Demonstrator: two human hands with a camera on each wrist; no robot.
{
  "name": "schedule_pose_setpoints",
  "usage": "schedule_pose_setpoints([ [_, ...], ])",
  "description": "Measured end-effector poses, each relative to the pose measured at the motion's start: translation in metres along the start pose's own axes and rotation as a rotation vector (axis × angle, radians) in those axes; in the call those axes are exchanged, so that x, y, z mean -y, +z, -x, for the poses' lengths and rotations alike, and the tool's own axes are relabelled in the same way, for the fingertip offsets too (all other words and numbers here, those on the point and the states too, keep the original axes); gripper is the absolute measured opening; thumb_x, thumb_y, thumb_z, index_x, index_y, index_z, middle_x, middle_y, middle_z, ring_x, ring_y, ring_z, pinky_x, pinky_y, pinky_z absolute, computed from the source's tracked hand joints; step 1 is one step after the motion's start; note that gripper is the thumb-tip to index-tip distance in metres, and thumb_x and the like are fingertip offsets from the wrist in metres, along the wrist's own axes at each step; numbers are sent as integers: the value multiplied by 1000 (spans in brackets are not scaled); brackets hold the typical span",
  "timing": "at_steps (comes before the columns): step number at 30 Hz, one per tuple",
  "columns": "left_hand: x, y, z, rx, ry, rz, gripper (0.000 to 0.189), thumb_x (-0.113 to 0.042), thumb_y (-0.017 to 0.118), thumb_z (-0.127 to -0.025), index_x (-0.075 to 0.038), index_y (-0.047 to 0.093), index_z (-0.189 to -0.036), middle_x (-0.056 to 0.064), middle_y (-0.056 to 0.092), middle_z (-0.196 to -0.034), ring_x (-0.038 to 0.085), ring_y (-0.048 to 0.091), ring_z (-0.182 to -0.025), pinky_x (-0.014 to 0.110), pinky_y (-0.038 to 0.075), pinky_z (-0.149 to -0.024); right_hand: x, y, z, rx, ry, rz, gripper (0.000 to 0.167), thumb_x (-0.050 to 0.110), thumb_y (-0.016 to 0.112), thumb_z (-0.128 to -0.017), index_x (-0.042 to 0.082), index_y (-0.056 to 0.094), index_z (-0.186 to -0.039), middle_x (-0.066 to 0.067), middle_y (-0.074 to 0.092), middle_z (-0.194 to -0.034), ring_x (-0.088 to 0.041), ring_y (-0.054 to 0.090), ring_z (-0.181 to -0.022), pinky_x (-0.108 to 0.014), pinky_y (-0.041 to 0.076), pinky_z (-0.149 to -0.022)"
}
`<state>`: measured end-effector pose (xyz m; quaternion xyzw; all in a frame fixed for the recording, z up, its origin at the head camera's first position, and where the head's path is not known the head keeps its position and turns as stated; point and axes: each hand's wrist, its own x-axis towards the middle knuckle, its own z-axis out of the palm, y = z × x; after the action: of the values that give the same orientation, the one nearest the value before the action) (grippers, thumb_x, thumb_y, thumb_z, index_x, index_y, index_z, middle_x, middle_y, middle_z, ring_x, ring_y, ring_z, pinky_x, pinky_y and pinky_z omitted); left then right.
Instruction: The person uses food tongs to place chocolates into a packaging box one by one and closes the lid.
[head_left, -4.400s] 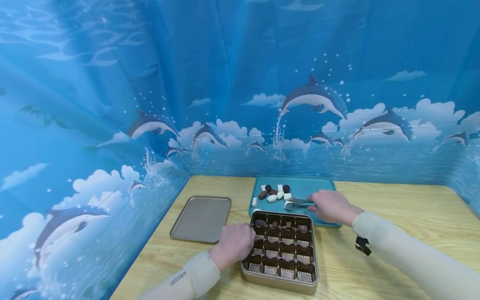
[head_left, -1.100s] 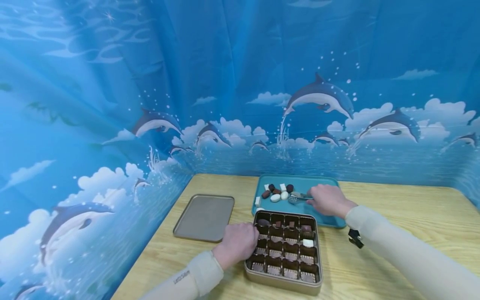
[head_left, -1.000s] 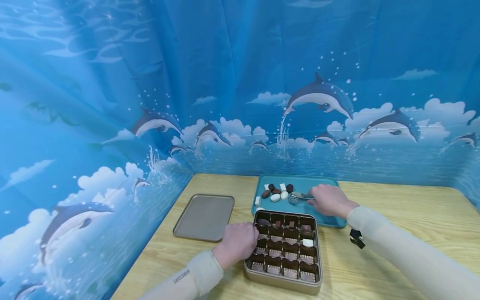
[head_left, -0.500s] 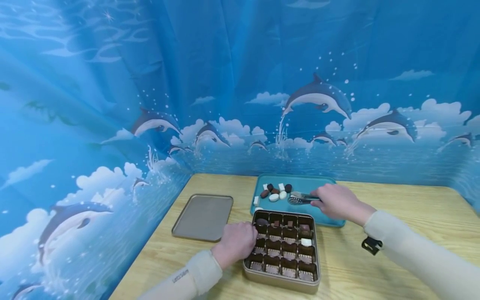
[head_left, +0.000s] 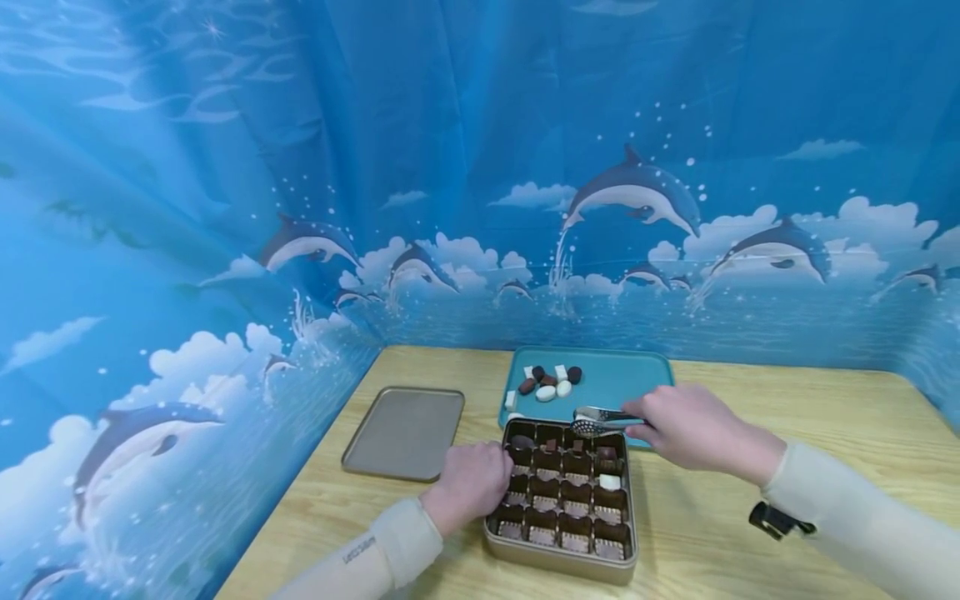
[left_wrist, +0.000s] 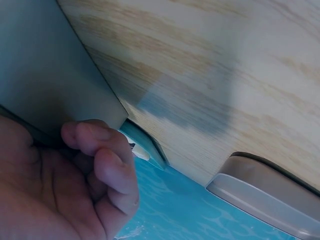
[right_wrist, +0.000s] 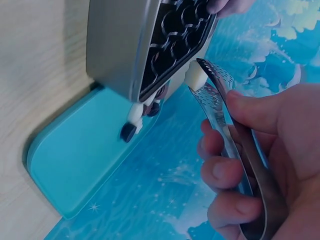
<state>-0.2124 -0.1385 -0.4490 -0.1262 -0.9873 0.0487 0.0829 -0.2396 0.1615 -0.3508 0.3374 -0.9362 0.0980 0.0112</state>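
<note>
The right hand [head_left: 693,429], wrapped round tongs [head_left: 592,428] pinching a white piece [right_wrist: 196,75] near the far rim of the tin [head_left: 558,562], blocks the teal tray's [head_left: 618,379] near corner (flat lid [head_left: 405,433] off left), while the left hand [head_left: 471,483] grips the tin's side.

Teal tray [head_left: 626,375], silver tongs [right_wrist: 252,157], bronze tin [head_left: 558,564], dark-brown divider [head_left: 576,508], brown and white chocolates [head_left: 546,393], wood-grain table [head_left: 787,433], blue dolphin-print backdrop [head_left: 465,167].

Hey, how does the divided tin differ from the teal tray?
The tin is bronze; the tray is teal. The tin is deep and divided, while the tray is shallow and undivided. Both have rounded corners, hold dark pieces and white pieces, and sit on the table.
</note>
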Motion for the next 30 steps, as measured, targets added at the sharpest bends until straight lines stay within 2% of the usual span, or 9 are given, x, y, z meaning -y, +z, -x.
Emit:
schedule_pose_setpoints([
  [3,1,1,0,-6,-4,-3,42,-34,43,-104,-12,56,-70,4,60,-66,25,64,-61,43,48,-48,6,0,4,0,-31,15,33,25,70,-93,4,72,-119,-11,76,-109,-15,73,-77,-44,60,-76],
  [6,1,1,0,0,-8,-9,43,-35,42,-104,-13,56,-70,4,60,-66,25,64,-61,42,48,-48,12,1,8,6,-54,11,31,25,70,-93,6,73,-117,-9,77,-106,-21,74,-83,-46,60,-77],
  [13,1,2,-1,-2,-6,-8,43,-35,42,-104,-13,56,-71,5,61,-67,25,64,-61,42,47,-47,21,9,13,44,-72,-6,26,24,71,-92,8,75,-112,-4,77,-94,-1,61,-61,-39,60,-68],
  [20,2,3,-2,-8,-9,2,44,-35,41,-105,-12,57,-70,5,62,-67,25,64,-61,42,47,-48,23,13,13,66,-57,-7,30,26,72,-92,7,74,-114,0,76,-86,2,52,-55,-31,55,-61],
  [23,2,3,-1,-6,-11,5,44,-35,41,-105,-12,57,-70,6,62,-68,25,65,-62,42,48,-48,22,12,12,68,-36,-44,32,26,71,-92,5,73,-116,-6,77,-93,-1,49,-48,-27,52,-55],
  [25,2,3,-1,-5,-12,7,44,-35,41,-105,-12,57,-71,6,62,-68,25,65,-62,42,48,-48,21,11,11,59,-28,-56,33,26,70,-93,4,72,-118,-9,77,-99,-4,55,-49,-29,54,-57],
  [28,1,3,-1,-8,-11,11,43,-34,42,-104,-12,57,-70,6,63,-68,25,65,-62,42,48,-48,17,8,7,23,-23,-44,34,26,69,-94,3,72,-119,-12,76,-108,-12,68,-63,-39,60,-68],
  [30,1,3,-1,-9,-11,11,43,-34,42,-104,-12,57,-70,6,63,-67,25,64,-61,41,48,-48,13,7,3,3,-15,-27,34,26,69,-94,2,71,-119,-13,76,-109,-10,68,-66,-41,60,-70],
])
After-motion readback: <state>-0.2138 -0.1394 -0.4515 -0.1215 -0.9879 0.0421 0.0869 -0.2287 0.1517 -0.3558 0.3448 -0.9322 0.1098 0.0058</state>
